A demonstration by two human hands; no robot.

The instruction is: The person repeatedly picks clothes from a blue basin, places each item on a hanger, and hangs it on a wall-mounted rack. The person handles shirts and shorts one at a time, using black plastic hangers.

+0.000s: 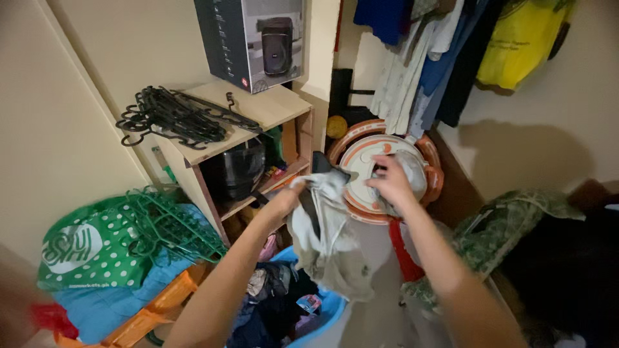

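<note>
My left hand grips the top of a pale beige garment that hangs down in front of me, with a dark piece of cloth bunched at its top. My right hand reaches forward and closes on a light grey part of the cloth, over a round white and orange lidded container. Below the hanging garment sits a blue basin filled with mixed dark clothes.
A wooden shelf unit at the left carries black hangers, a dark boxed speaker and a black helmet. Green hangers lie on a green dotted bag. Shirts hang at the back. A camouflage cloth lies right.
</note>
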